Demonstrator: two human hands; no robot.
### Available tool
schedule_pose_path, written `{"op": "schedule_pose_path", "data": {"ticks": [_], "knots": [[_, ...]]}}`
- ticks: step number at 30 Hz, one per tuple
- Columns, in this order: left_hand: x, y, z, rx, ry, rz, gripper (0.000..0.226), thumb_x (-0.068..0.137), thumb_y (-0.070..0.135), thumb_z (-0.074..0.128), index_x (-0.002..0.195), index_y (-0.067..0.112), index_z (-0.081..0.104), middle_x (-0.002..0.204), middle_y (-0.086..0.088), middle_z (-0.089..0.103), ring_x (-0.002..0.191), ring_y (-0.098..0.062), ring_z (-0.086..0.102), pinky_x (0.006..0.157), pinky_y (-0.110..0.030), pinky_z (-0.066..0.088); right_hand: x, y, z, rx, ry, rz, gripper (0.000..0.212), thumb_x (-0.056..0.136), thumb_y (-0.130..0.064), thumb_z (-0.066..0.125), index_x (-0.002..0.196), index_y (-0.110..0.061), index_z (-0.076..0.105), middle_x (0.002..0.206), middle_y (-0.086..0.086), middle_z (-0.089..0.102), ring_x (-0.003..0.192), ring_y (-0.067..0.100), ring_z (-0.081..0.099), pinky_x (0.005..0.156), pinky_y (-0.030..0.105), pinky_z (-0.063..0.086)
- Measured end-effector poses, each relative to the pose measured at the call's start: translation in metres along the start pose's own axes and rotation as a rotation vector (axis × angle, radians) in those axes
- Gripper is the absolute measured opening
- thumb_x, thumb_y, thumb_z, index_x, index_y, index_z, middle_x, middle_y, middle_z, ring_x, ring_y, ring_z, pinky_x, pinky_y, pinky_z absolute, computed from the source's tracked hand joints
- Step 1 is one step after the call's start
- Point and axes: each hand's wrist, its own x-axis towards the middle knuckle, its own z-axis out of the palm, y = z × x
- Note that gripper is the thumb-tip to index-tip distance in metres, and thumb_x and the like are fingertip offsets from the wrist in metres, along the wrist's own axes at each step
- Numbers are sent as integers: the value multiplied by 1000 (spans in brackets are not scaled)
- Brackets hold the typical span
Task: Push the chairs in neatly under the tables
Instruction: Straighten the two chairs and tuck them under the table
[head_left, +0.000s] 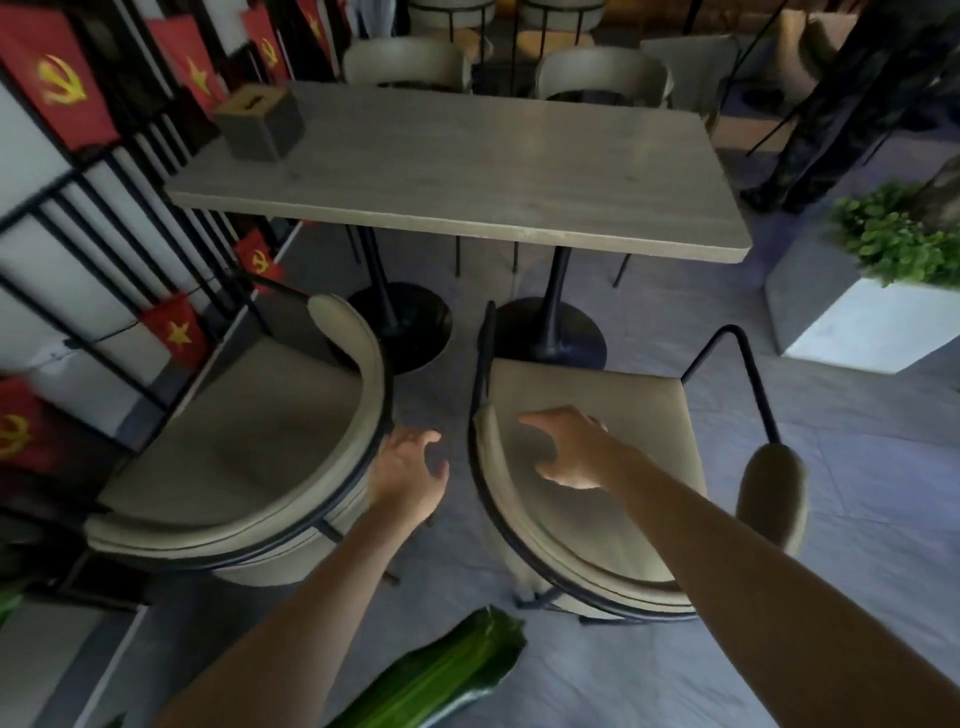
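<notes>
Two beige padded chairs with thin black metal frames stood pulled out on the near side of the long grey wooden table (467, 171), the left chair (249, 441) angled, the right chair (587, 467) squarer. They looked light but rigid; the curved backrest rims seemed the best grip. The left hand (410, 475) hovered just beside the left chair's rim, fingers loosely spread, holding nothing. The right hand (569, 449) hung over the right backrest, fingers apart. The table's two black pedestal bases (550, 325) could block the seats; a white planter box (852, 322) stood far right.
</notes>
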Motion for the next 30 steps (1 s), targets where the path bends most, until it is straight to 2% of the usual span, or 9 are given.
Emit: {"op": "schedule_pose_path", "data": {"ticks": [2, 6, 11, 13, 16, 20, 23, 26, 30], "knots": [[6, -33, -25, 40, 24, -69, 48, 85, 28, 59, 131, 17, 50, 132, -9, 48, 124, -28, 44, 102, -37, 40, 21, -48, 5, -4, 26, -65, 75, 83, -21, 64, 148, -33, 28, 153, 5, 36, 138, 28, 35, 113, 39, 30], [10, -96, -58, 101, -54, -215, 69, 81, 41, 63, 140, 19, 34, 140, -9, 37, 132, -29, 34, 107, -40, 36, 59, -128, 23, -53, -15, -164, 82, 83, -9, 63, 151, -29, 23, 156, 4, 30, 142, 26, 28, 113, 39, 30], [13, -152, -56, 11, -260, -377, 87, 74, 52, 66, 145, 20, 28, 147, -10, 35, 137, -29, 33, 112, -39, 34, 102, -182, 43, -202, -68, -260, 83, 85, 6, 56, 152, -27, 19, 159, 1, 20, 146, 26, 17, 116, 39, 24], [20, -165, -50, 60, -323, -380, 85, 73, 57, 63, 144, 22, 31, 144, -8, 43, 133, -28, 41, 108, -37, 38, 125, -198, 48, -365, -92, -304, 83, 85, 4, 56, 153, -27, 18, 160, 2, 18, 147, 26, 13, 120, 43, 13], [30, -167, -40, 146, -306, -341, 67, 75, 62, 58, 130, 25, 48, 131, -4, 57, 123, -28, 53, 97, -35, 44, 158, -208, 48, -645, -95, -318, 74, 89, -5, 53, 151, -27, 20, 159, 2, 17, 149, 26, 2, 118, 55, -7], [34, -172, -33, 253, -260, -218, 48, 81, 58, 52, 111, 21, 62, 112, -6, 68, 107, -31, 63, 87, -35, 50, 196, -210, 54, -896, -132, -310, 52, 93, -20, 50, 143, -28, 39, 158, 3, 22, 149, 28, -5, 112, 57, -17], [31, -177, -35, 316, -235, -119, 47, 86, 55, 48, 110, 17, 62, 107, -11, 70, 103, -34, 64, 83, -36, 50, 210, -210, 59, -1033, -154, -375, 42, 94, -27, 51, 135, -24, 49, 156, 7, 28, 149, 28, 3, 116, 56, -12], [28, -181, -35, 351, -227, -46, 43, 89, 52, 47, 104, 14, 62, 103, -14, 70, 100, -38, 64, 80, -37, 50, 210, -210, 61, -1069, -162, -431, 37, 91, -21, 54, 127, -17, 57, 145, 10, 45, 143, 29, 23, 120, 49, -2], [26, -188, -37, 341, -231, 4, 44, 89, 52, 46, 98, 13, 62, 100, -14, 70, 96, -39, 65, 77, -37, 50, 206, -217, 60, -1071, -188, -467, 34, 91, -14, 52, 125, -13, 58, 134, 10, 57, 134, 30, 38, 119, 43, 11]]}}
